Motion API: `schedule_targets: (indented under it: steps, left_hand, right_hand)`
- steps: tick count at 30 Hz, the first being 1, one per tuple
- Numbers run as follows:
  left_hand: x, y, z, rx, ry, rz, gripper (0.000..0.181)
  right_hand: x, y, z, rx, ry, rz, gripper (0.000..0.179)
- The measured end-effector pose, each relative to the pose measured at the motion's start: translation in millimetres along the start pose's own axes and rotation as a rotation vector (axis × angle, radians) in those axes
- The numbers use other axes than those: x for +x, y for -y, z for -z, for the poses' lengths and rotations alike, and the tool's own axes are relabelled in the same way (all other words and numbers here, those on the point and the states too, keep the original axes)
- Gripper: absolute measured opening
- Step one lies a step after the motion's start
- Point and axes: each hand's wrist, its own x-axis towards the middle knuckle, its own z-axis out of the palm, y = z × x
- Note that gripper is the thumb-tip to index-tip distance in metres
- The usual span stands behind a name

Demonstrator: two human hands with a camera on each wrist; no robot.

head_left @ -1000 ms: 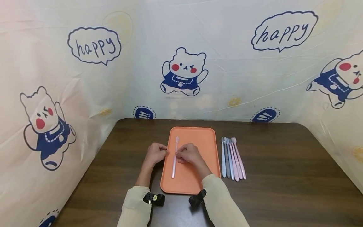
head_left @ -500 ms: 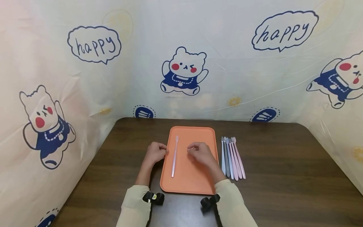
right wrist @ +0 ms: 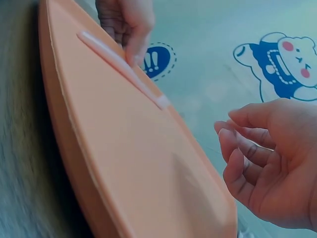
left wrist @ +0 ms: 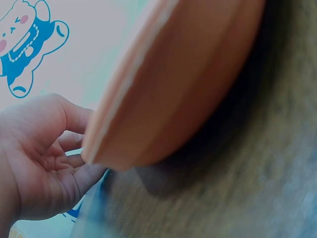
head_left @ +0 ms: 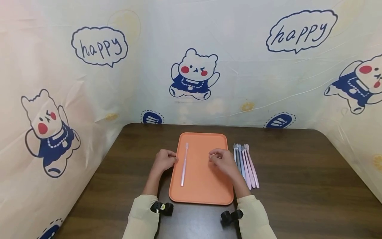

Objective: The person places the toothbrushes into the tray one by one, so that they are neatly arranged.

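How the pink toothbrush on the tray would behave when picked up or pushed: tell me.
The pink toothbrush is probably light, being so slender. It is likely stiff, since it lies straight. Pushed sideways, it may slide on the smooth-looking tray, though the raised rim should stop it.

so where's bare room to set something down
Free: orange tray between lone toothbrush and right hand; table right of the toothbrush row. Crowded: the tray's left edge, by the left hand, and from right hand to row.
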Motion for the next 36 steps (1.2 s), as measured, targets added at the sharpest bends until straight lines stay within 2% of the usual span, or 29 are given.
schedule_targets:
  steps: [11,16,23,29,36]
  left_hand:
    - [-0.4,-0.5,0.1,-0.009,0.008,0.025,0.023]
    - [-0.2,0.0,-0.5,-0.010,0.008,0.033,0.024]
    - [0.0,1.8,-1.7,-0.010,0.005,0.022,0.023]
    - [-0.3,2.5,-1.8,-0.010,0.009,0.027,0.024]
    - [1.2,0.7,-1.1,-0.021,0.014,0.027,0.024]
  right_hand:
    - [-6.9,-9,12,-0.032,-0.047,-0.053,0.018]
    - [-7.6,-12,22,-0.074,-0.043,-0.031,0.019]
    - [-8.2,-21,48,-0.108,0.002,-0.038,0.026]
    - [-15.3,-26,76,-0.141,0.010,-0.040,0.031]
    - [-20.4,-32,105,-0.199,0.006,-0.154,0.037]
